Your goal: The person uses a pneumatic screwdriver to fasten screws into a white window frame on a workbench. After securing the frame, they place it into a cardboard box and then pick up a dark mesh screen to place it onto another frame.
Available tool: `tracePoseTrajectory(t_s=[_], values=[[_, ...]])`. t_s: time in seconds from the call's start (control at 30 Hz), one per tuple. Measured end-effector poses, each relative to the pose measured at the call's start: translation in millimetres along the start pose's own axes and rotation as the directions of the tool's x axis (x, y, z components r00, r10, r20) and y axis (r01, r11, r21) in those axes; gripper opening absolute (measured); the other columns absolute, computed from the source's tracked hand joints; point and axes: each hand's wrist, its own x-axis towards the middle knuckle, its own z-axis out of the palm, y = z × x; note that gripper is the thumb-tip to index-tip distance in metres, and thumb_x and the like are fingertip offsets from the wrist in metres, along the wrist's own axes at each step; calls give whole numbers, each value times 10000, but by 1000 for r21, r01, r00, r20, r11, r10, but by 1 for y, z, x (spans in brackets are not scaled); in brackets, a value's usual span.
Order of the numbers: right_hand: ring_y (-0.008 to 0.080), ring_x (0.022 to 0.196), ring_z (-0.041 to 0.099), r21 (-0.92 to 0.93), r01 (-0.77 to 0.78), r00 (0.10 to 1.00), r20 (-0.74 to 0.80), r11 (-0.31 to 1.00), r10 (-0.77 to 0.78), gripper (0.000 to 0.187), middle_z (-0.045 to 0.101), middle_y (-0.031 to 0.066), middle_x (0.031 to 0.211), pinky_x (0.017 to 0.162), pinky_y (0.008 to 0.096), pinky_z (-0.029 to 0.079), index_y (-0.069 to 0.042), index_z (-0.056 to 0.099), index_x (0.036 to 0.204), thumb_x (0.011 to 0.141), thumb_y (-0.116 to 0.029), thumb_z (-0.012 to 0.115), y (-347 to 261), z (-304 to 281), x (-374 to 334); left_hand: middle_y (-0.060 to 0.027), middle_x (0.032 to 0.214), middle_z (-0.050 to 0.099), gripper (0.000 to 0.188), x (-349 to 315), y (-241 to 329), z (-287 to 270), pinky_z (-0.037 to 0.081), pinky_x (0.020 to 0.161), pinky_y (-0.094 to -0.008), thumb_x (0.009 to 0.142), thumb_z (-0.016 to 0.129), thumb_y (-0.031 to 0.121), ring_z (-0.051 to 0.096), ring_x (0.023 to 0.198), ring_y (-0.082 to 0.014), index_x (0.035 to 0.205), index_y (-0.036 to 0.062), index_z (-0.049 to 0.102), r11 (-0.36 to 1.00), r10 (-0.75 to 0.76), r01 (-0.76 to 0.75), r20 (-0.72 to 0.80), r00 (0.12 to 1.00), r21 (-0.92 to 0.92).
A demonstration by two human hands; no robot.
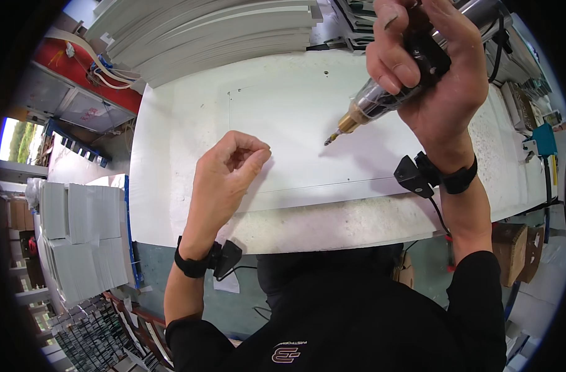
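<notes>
Raised over the right side of the white table, my right hand (447,80) is wrapped round a silver power screwdriver (382,93). A brass-coloured collar leads to its thin bit, which points down and left above a white panel (283,149). I cannot tell whether a screw sits on the bit's tip. My left hand (227,173) is over the panel's left part, thumb and forefinger pinched together. Whatever lies in that pinch, if anything, is too small to make out. The panel lies flat, with small dark holes near its edges. Dark straps circle both wrists.
A tall stack of pale panels (208,40) stands on the table's far left. More white panels (84,217) are piled left of the table. Dark metal parts (351,25) lie at the far edge. Cardboard boxes (509,251) stand at the right, below a teal tool (543,141).
</notes>
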Motion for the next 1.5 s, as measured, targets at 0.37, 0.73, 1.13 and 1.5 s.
tracePoseTrajectory(t_s=[0.37,0.73,1.13,1.5], values=[[129,437,480,206,-68,967,255,976,13,304,640,110,837,407,308,472,-55,546,1128,1100,-338,438,24,8,-15,-65,1043,660,172,-41,-20,27,600,906,-325,980,710,91,661,1004,-137,1096,57,588,691,-70,148,138,988,-708],[124,446,500,139,4,980,194,990,-31,287,649,96,833,420,303,484,-71,550,1127,1096,-335,442,28,36,-25,-71,1063,647,179,-45,-23,31,599,926,-343,996,690,106,671,1032,-157,1120,47,574,671,-25,106,121,992,-734],[131,438,497,129,-26,966,260,991,-9,279,638,134,810,404,312,484,-42,549,1113,1087,-308,469,16,19,-22,-49,1090,641,166,-39,-21,49,584,882,-282,990,647,-2,643,976,-105,1120,69,572,729,74,11,95,993,-684],[95,526,528,-219,-280,949,85,935,304,191,636,101,751,470,237,407,-25,596,935,983,-196,667,-12,6,-45,-89,1037,704,299,-26,-5,105,550,860,-390,872,668,-76,667,990,-271,1133,56,608,937,351,-350,67,934,-27]])
